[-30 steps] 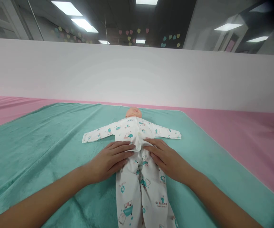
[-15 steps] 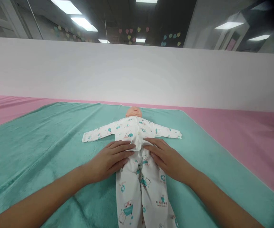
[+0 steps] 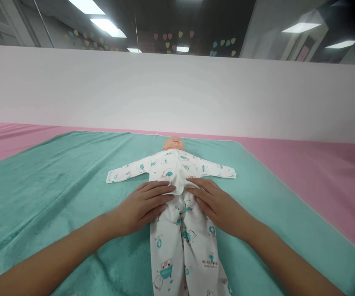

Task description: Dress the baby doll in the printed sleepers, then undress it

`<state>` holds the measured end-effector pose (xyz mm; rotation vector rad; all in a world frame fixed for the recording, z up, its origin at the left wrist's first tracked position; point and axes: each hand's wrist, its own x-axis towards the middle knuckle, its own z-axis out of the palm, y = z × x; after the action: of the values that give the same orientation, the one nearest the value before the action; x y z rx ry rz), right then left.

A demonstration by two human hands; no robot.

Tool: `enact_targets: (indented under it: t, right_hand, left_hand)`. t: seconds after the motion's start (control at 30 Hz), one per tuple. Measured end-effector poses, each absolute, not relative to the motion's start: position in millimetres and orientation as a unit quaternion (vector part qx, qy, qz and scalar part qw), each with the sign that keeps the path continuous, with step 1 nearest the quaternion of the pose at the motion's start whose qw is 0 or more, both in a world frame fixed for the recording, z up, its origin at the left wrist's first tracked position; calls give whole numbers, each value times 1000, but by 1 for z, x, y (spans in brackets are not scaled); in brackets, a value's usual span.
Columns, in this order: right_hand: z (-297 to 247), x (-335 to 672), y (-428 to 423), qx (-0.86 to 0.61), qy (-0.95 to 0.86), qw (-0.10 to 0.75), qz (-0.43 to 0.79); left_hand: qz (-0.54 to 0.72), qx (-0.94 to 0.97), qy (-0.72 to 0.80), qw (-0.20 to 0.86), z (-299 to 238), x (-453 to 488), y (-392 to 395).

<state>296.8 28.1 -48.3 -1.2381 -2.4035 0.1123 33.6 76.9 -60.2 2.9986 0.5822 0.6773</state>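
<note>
Little has shifted this past second: left hand and right hand rest on the white top, fingers outstretched at its hem, which lies unchanged. Whether they pinch the cloth, I can't tell. The doll lies on the teal blanket; its trousers run out of sight.

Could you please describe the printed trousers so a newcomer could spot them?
On the teal blanket, find the doll's head, then the white top below it. The trousers extend from under the top, where left hand and right hand rest. Both garments are white and printed, but only the trousers have two legs.
</note>
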Motion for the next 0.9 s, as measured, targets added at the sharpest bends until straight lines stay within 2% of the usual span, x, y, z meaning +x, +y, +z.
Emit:
enact_targets:
  t: [0.5,0.9]
  right_hand:
    - [-45,296,28,-447,-864,225,51]
    - [-68,297,39,-474,-835,263,94]
  left_hand:
    - [220,958,185,13,-57,34,75]
    - [267,936,229,7,-71,23,87]
